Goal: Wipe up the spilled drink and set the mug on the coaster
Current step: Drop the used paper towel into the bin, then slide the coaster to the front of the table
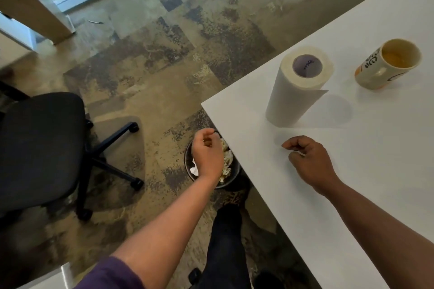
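Observation:
A cream mug (387,65) with dark print and an orange base lies tipped on its side at the far right of the white table (352,171), its mouth facing me with a yellowish film inside. A paper towel roll (297,88) stands upright to its left. My left hand (206,155) hangs over the black waste bin (234,171) beside the table corner, fingers loosely curled, holding nothing I can see. Crumpled paper towels (226,162) lie in the bin. My right hand (307,159) hovers low over the table, fingers loosely curled and empty. No coaster is in view.
A black office chair (44,150) on castors stands on the floor at the left. My leg and shoe (227,230) are below the bin, close to the table's edge. Patterned carpet covers the floor, with a wooden cabinet (35,12) and window at the back left.

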Motion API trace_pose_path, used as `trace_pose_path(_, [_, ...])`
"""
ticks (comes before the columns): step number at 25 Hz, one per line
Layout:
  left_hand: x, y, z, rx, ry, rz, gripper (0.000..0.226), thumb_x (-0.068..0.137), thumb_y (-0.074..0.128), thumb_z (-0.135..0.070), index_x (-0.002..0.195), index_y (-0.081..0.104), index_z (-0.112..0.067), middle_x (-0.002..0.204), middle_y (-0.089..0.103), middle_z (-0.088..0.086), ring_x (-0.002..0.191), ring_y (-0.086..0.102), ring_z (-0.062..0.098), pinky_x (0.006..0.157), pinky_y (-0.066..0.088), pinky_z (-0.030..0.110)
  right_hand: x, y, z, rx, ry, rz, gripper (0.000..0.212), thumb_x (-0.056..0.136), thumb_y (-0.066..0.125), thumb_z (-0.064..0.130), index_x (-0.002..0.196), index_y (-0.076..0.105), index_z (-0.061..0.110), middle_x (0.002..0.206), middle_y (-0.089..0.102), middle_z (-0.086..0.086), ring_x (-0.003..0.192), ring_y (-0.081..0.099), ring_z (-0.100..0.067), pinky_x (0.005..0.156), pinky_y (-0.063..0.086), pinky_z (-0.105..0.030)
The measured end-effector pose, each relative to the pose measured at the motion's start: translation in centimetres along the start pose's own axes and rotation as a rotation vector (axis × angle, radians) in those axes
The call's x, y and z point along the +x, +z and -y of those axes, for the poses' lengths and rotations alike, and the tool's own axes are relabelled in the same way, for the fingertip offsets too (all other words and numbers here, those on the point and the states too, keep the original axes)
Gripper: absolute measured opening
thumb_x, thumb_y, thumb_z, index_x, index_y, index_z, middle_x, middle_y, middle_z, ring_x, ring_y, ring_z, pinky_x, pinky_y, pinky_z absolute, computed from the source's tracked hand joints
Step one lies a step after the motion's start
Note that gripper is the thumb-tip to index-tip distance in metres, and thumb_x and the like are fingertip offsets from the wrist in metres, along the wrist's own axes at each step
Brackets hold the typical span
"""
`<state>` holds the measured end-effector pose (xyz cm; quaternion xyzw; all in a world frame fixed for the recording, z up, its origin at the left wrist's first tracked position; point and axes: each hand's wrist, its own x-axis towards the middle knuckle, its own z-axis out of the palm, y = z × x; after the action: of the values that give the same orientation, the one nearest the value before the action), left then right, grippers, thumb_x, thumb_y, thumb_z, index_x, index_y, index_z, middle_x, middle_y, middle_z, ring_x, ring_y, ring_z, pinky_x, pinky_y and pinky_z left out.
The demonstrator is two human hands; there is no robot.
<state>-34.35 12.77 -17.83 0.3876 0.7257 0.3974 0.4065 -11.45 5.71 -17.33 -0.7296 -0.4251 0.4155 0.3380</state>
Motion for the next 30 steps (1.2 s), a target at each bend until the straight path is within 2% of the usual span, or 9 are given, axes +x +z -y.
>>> trace_pose_path(3, [-1.1, 1.6, -1.4, 0.038, 0.156, 0.170, 0.011, 0.100, 0.060, -0.019, 0.107, 0.067, -0.021, 0.099, 0.069, -0.003, 0.088, 0.064, 0.009, 0.072, 0.054, 0.020, 0.0, 0.1, -0.3, 0.021, -0.009, -0.010, 0.030, 0.089, 0.059, -0.002, 0.094, 0.073, 0.024, 0.101, 0.071, 0.012, 0.091, 0.063, 0.005, 0.074, 0.045, -0.006])
trace_pose_path(6, [-1.9, 3.3, -2.3, 0.139, 0.181, 0.293, 0.018, 0.100, 0.058, -0.015, 0.114, 0.070, -0.018, 0.097, 0.067, -0.016, 0.089, 0.061, -0.003, 0.077, 0.049, 0.015, 0.0, 0.0, -0.7, 0.040, -0.027, -0.025, 0.022, 0.095, 0.060, 0.004, 0.099, 0.074, 0.021, 0.102, 0.072, 0.014, 0.094, 0.063, 0.007, 0.078, 0.044, -0.002])
trace_pose_path(8, [-2.5, 4.5, -2.8, 0.237, 0.191, 0.375, 0.023, 0.100, 0.056, -0.012, 0.118, 0.070, -0.017, 0.100, 0.068, -0.016, 0.092, 0.062, 0.000, 0.083, 0.049, 0.017, 0.2, -0.4, -1.1, 0.058, -0.024, -0.048, 0.025, 0.097, 0.056, 0.003, 0.104, 0.074, 0.018, 0.106, 0.072, 0.012, 0.097, 0.062, 0.008, 0.082, 0.043, -0.002])
trace_pose_path(13, [-5.1, 9.0, -3.7, 0.400, 0.334, 0.645, 0.027, 0.100, 0.055, -0.013, 0.122, 0.068, -0.021, 0.112, 0.068, -0.012, 0.100, 0.060, 0.002, 0.080, 0.037, -0.006, -0.6, -3.0, -2.3, 0.113, -0.012, -0.275, 0.037, 0.097, 0.045, -0.007, 0.117, 0.070, 0.012, 0.115, 0.071, 0.004, 0.098, 0.063, 0.005, 0.091, 0.044, -0.007])
trace_pose_path(17, [-8.4, 14.8, -4.8, 0.393, 0.390, 0.832, 0.031, 0.099, 0.058, -0.015, 0.129, 0.064, -0.020, 0.122, 0.067, -0.010, 0.109, 0.062, 0.007, 0.095, 0.048, 0.015, -2.5, -7.9, -5.2, 0.151, 0.049, -0.537, 0.032, 0.102, 0.046, 0.003, 0.126, 0.067, 0.012, 0.123, 0.066, 0.009, 0.115, 0.058, 0.002, 0.100, 0.040, -0.006])
trace_pose_path(20, [-10.8, 19.1, -5.6, 0.401, 0.423, 0.899, 0.035, 0.098, 0.061, -0.016, 0.133, 0.062, -0.020, 0.130, 0.064, -0.005, 0.116, 0.060, 0.011, 0.104, 0.050, 0.030, -3.7, -11.9, -7.4, 0.183, 0.107, -0.678, 0.029, 0.104, 0.049, 0.012, 0.127, 0.066, 0.013, 0.124, 0.066, 0.008, 0.115, 0.057, 0.004, 0.100, 0.040, -0.007])
trace_pose_path(24, [-14.8, 24.8, -6.3, 0.444, 0.540, 1.046, 0.037, 0.097, 0.063, -0.017, 0.134, 0.062, -0.019, 0.133, 0.063, -0.003, 0.119, 0.059, 0.014, 0.104, 0.048, 0.030, -5.2, -17.3, -11.1, 0.198, 0.166, -0.864, 0.031, 0.104, 0.050, 0.019, 0.131, 0.063, 0.013, 0.133, 0.064, 0.002, 0.124, 0.055, -0.004, 0.110, 0.041, -0.023])
trace_pose_path(28, [-20.0, 30.6, -6.5, 0.440, 0.609, 1.195, 0.038, 0.095, 0.065, -0.017, 0.133, 0.061, -0.022, 0.130, 0.063, -0.006, 0.117, 0.060, 0.011, 0.092, 0.042, 0.008, -7.5, -23.0, -16.3, 0.155, 0.315, -0.931, 0.042, 0.105, 0.047, 0.029, 0.145, 0.050, 0.017, 0.154, 0.046, 0.001, 0.147, 0.032, -0.013, 0.122, 0.027, -0.042])
trace_pose_path(30, [-22.4, 33.5, -6.3, 0.431, 0.661, 1.244, 0.039, 0.095, 0.065, -0.016, 0.133, 0.061, -0.021, 0.131, 0.062, -0.004, 0.119, 0.060, 0.014, 0.098, 0.046, 0.018, -9.1, -25.5, -18.7, 0.098, 0.359, -0.938, 0.046, 0.106, 0.046, 0.031, 0.150, 0.043, 0.018, 0.159, 0.039, 0.001, 0.151, 0.023, -0.013, 0.123, 0.023, -0.045])
